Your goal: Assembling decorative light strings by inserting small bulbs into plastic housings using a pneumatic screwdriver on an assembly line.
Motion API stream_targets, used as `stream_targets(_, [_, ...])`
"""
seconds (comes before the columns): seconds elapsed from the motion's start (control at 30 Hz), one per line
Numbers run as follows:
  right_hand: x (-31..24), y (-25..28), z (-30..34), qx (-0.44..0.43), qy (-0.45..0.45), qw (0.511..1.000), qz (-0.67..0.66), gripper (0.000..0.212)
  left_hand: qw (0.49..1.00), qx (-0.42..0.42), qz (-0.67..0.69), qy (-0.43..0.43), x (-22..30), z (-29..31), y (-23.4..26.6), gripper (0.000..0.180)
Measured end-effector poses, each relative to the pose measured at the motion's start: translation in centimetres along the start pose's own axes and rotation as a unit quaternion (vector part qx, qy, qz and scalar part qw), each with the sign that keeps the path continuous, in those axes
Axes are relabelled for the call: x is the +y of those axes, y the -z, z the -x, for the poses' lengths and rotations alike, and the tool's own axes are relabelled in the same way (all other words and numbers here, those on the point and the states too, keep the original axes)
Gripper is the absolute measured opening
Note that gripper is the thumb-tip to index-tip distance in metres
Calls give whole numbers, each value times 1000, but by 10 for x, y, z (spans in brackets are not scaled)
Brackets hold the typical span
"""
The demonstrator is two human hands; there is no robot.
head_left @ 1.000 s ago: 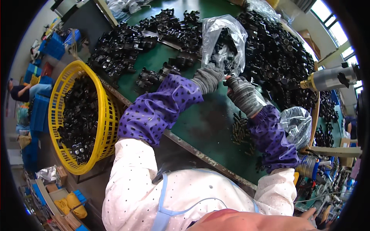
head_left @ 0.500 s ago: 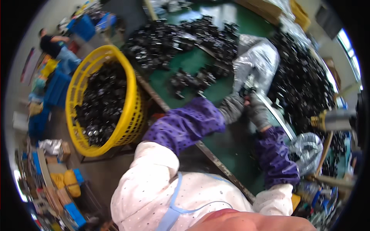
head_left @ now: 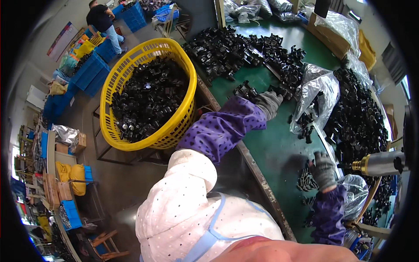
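My left hand (head_left: pixel 269 106), in a grey glove and purple spotted sleeve, is at the near edge of a heap of black plastic parts (head_left: pixel 227 52). Its fingers are bent around a black plastic part (head_left: pixel 283 91), partly hidden by the glove. My right hand (head_left: pixel 324 171), also gloved, is lower right with thumb and fingers apart, beside a small pile of screws (head_left: pixel 307 180); I see nothing held in it. Between the hands and farther out, a clear plastic bag (head_left: pixel 321 94) lies open with several black parts at its mouth.
A yellow basket (head_left: pixel 190 94) full of black parts stands left of the green table (head_left: pixel 273 150). A larger black heap (head_left: pixel 358 118) lies right, behind a metal strip. A power screwdriver (head_left: pixel 375 163) juts in from the right. Another person (head_left: pixel 104 22) stands far left.
My hands were together at the bag's mouth and have moved apart. The left went to the black parts on the left; the right came down toward the screws. The view has shifted.
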State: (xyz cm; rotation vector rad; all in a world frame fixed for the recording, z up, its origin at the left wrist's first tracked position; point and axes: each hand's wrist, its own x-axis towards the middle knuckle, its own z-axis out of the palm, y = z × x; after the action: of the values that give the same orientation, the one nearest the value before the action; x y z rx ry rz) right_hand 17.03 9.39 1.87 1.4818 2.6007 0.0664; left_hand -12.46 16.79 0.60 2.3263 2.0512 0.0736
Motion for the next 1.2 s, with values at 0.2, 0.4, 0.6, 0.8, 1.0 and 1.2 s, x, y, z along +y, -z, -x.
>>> stream_targets(0.2, [10,-30,85,-99,-66,991,53,40,913,48,402,-60,7,33,-13,44])
stream_targets(0.4, [13,-64,101,32,-37,998,43,35,489,-201,844,87,66,93,-40,45])
stream_targets(0.6, [-2,-62,94,185,-21,981,47,33,934,127,268,-198,68,130,-15,61])
stream_targets(0.8, [21,-48,85,101,-66,959,-258,12,894,-32,179,-410,81,77,-19,74])
stream_targets(1.0, [14,-51,97,184,-110,829,-517,14,933,-11,157,-325,99,101,-17,71])
stream_targets(1.2, [-17,-22,73,-4,-80,996,39,52,947,29,197,-252,95,122,-23,70])
